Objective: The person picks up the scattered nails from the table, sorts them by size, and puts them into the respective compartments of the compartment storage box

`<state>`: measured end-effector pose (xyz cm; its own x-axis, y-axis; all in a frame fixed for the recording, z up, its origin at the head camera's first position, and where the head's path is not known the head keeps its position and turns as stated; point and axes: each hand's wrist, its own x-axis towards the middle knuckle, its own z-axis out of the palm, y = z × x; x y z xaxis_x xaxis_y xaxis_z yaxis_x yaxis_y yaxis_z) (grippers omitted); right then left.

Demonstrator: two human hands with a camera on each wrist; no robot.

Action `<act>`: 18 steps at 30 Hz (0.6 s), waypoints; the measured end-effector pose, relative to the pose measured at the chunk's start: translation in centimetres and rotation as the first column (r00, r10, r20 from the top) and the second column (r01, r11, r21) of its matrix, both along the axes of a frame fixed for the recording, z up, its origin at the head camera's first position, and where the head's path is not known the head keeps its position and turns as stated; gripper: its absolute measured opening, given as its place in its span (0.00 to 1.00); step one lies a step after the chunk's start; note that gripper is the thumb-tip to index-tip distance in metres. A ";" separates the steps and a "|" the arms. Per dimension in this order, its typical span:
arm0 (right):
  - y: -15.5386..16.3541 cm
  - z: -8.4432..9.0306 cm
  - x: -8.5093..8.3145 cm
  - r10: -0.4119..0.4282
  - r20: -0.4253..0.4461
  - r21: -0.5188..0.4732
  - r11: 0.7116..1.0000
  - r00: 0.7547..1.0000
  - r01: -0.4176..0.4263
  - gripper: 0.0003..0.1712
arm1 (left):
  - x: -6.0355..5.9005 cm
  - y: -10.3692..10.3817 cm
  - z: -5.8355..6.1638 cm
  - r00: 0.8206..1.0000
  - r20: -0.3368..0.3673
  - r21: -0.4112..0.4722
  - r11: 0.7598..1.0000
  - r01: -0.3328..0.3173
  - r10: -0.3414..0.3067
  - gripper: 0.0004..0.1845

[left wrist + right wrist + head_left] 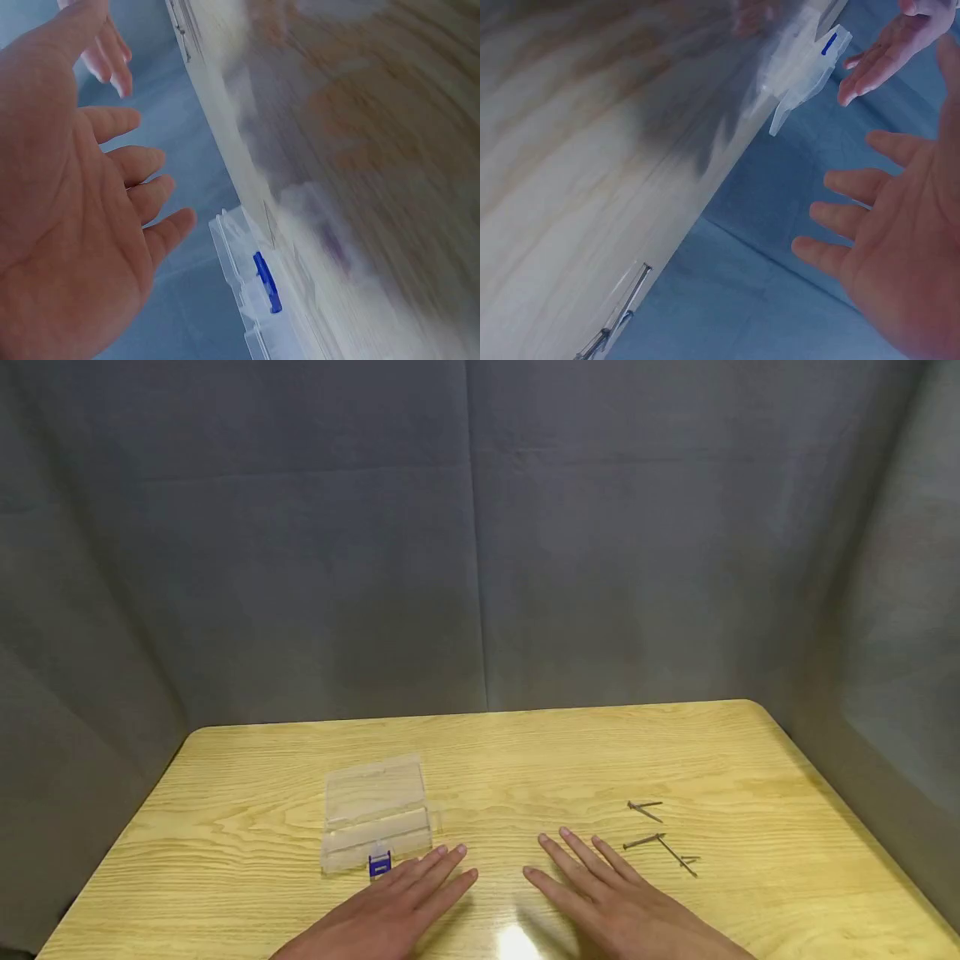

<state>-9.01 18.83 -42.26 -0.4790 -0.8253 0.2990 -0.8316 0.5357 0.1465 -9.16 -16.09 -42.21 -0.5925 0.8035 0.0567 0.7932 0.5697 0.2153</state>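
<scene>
My left hand [408, 902] is flat and open, palm down, near the table's front edge. Its fingertips are just right of the blue latch [379, 864] of a clear plastic box [375, 810], which is closed. My right hand [600, 893] is also open with its fingers spread, a little left of several loose nails [660, 842]. Neither hand holds anything. In the left wrist view the left hand's palm [67, 217] is held off the wood, beside the box [247, 292]. In the right wrist view the right hand's palm [900, 247] is likewise off the surface, with the nails [622, 315] below.
The wooden table [525, 760] has rounded far corners and is ringed by a grey-blue cloth backdrop [465, 543]. Bare wood lies between the box and the nails and toward the back edge.
</scene>
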 end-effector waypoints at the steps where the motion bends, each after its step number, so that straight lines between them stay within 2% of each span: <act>1: 0.1 0.0 0.0 -0.009 0.003 0.001 1.000 1.000 0.009 0.57 | 0.0 -0.2 0.0 1.000 -0.005 -0.002 1.000 -0.007 0.007 0.48; 9: 1.0 0.0 0.3 -0.111 0.117 0.014 0.994 0.987 0.110 0.48 | 0.4 -1.3 0.0 0.994 -0.079 0.012 0.997 -0.072 0.073 0.47; 12: 1.3 0.1 0.2 -0.120 0.143 -0.009 0.992 0.982 0.122 0.46 | 0.4 -1.7 0.2 0.992 -0.062 0.032 0.994 -0.108 0.110 0.45; 18: 2.1 0.1 0.0 -0.113 0.125 -0.057 0.991 0.986 0.121 0.46 | 0.2 -2.3 0.5 0.988 -0.029 0.066 0.987 -0.148 0.151 0.44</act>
